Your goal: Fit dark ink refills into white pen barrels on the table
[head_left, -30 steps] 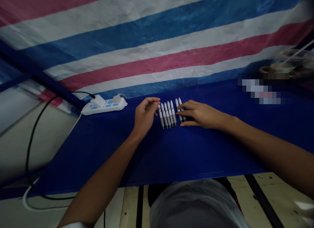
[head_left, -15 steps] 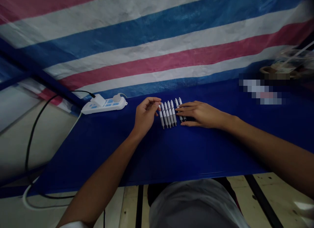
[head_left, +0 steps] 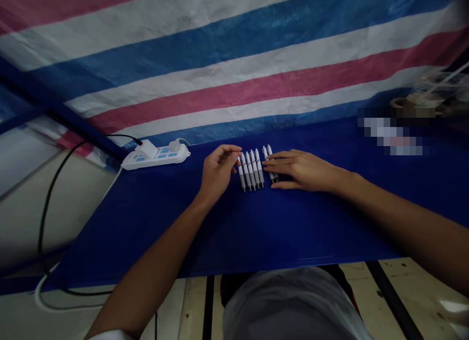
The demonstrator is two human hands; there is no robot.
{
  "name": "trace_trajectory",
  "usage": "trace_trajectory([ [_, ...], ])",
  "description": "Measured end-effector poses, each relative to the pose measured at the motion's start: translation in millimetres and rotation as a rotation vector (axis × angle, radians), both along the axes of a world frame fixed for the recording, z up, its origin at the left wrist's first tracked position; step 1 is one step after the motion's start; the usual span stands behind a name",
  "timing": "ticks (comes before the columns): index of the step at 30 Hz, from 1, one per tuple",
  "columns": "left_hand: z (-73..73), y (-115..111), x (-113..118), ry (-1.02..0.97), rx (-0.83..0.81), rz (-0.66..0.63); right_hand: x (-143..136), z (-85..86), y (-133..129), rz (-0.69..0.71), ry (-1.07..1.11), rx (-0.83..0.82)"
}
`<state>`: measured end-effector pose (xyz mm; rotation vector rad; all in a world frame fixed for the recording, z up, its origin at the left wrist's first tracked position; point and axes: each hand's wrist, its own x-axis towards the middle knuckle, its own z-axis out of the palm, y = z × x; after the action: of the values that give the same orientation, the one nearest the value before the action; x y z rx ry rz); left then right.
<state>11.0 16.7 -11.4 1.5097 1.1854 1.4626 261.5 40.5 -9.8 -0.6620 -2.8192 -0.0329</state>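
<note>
A row of several white pens (head_left: 250, 170) with grey grips lies side by side on the blue table. Just to their right, two more pens (head_left: 267, 151) lie parallel, partly covered by fingers. At the row's left end is my left hand (head_left: 217, 169), its fingers loosely curved and the index finger and thumb apart beside the leftmost pen. Whether it touches that pen I cannot tell. My right hand (head_left: 302, 171) rests with fingers stretched out and spread over the two pens, its fingertips pointing into the gap before the row.
A white power strip (head_left: 157, 158) with plugs and cables sits at the table's left back. Behind the blue table (head_left: 278, 232) hangs a striped sheet (head_left: 234, 52). At the back right are a blurred-out item (head_left: 392, 135) and a bowl-like object (head_left: 399, 103).
Almost nothing differs. The two pens under my right hand have shifted very slightly to the right; both hands stay nearly in place.
</note>
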Motion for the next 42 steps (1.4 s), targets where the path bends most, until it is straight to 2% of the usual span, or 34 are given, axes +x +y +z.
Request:
trace_trajectory([
  [9, 0.9, -1.5, 1.4, 0.026, -0.014, 0.003, -24.3, -8.6, -16.3, -0.039, 0.073, 0.065],
  [14, -0.1, -0.9, 0.9, 0.02, -0.021, -0.011, -24.6, -12.5, -11.8, 0.004, 0.099, 0.046],
  [18, -0.5, -0.1, -0.1, 0.029, -0.01, -0.017, -19.7, -8.1, -9.6, 0.015, 0.205, 0.034],
  [21, -0.2, -0.7, -0.9, 0.079, 0.008, -0.018, -15.6, -2.8, -8.0, -0.067, 0.373, -0.086],
  [24, 0.2, -4.0, -0.8, 0.207, 0.062, -0.011, -13.4, -0.2, -5.0, -0.206, 0.586, -0.346],
  [26, 0.5, -7.4, -0.3, 0.354, 0.156, 0.003, -12.7, 0.4, -2.8, -0.262, 0.75, -0.487],
  [30, 0.5, -12.1, -0.2, 0.65, 0.374, 0.011, -11.1, 6.4, -4.1, -0.279, 0.975, -0.524],
  [32, 0.4, -11.9, -1.4, 0.739, 0.461, 0.02, -10.7, 11.7, -8.5, -0.238, 0.986, -0.54],
  [35, 0.9, -10.1, -4.4, 0.831, 0.552, 0.036, -12.8, 16.5, -16.7, -0.148, 0.911, -0.677],
  [39, 2.2, -9.2, -6.8, 0.931, 0.485, -0.123, -18.7, 14.0, -23.3, -0.07, 0.841, -0.866],
  [42, 2.5, -10.7, -6.4, 0.933, 0.434, -0.177, -20.5, 13.4, -24.4, -0.129, 0.758, -0.866],
])
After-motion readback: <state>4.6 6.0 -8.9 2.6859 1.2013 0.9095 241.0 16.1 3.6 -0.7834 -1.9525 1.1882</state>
